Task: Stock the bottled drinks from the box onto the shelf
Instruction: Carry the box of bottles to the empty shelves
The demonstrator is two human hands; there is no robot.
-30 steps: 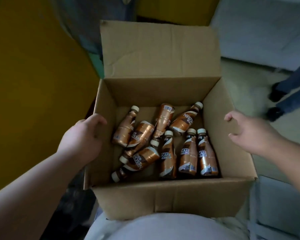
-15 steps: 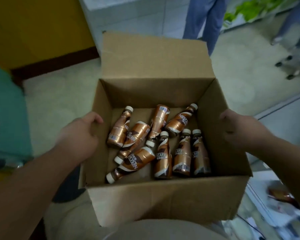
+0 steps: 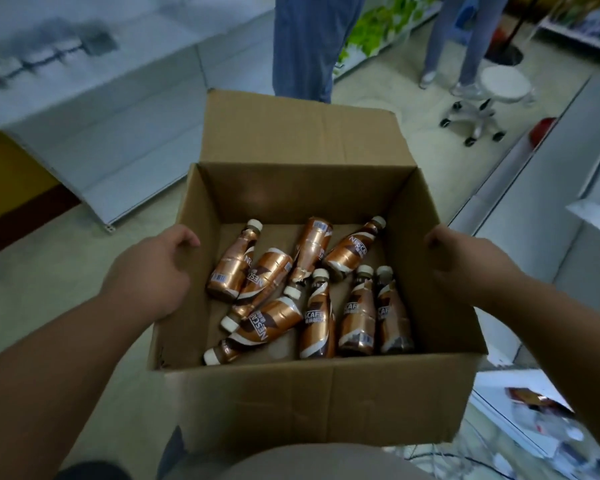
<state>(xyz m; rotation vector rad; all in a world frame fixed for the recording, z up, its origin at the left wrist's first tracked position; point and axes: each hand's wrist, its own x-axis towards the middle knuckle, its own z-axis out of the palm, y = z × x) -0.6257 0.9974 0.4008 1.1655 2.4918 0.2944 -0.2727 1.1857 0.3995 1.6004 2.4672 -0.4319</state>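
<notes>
Carrying step, judged: no bottle shelved yet. Left hand (image 3: 146, 271) and right hand (image 3: 465, 261) grip opposite walls of cardboard box (image 3: 312, 403), fingers curled over rims. Eight Nescafé coffee bottles (image 3: 321, 317) lie loose inside. Next: set box down beside white shelf (image 3: 534, 202), free one hand.

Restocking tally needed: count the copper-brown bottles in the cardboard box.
8 copper-brown bottles, all lying on the cardboard box floor: five jumbled left and centre, three side by side at right. None appear hidden.
</notes>
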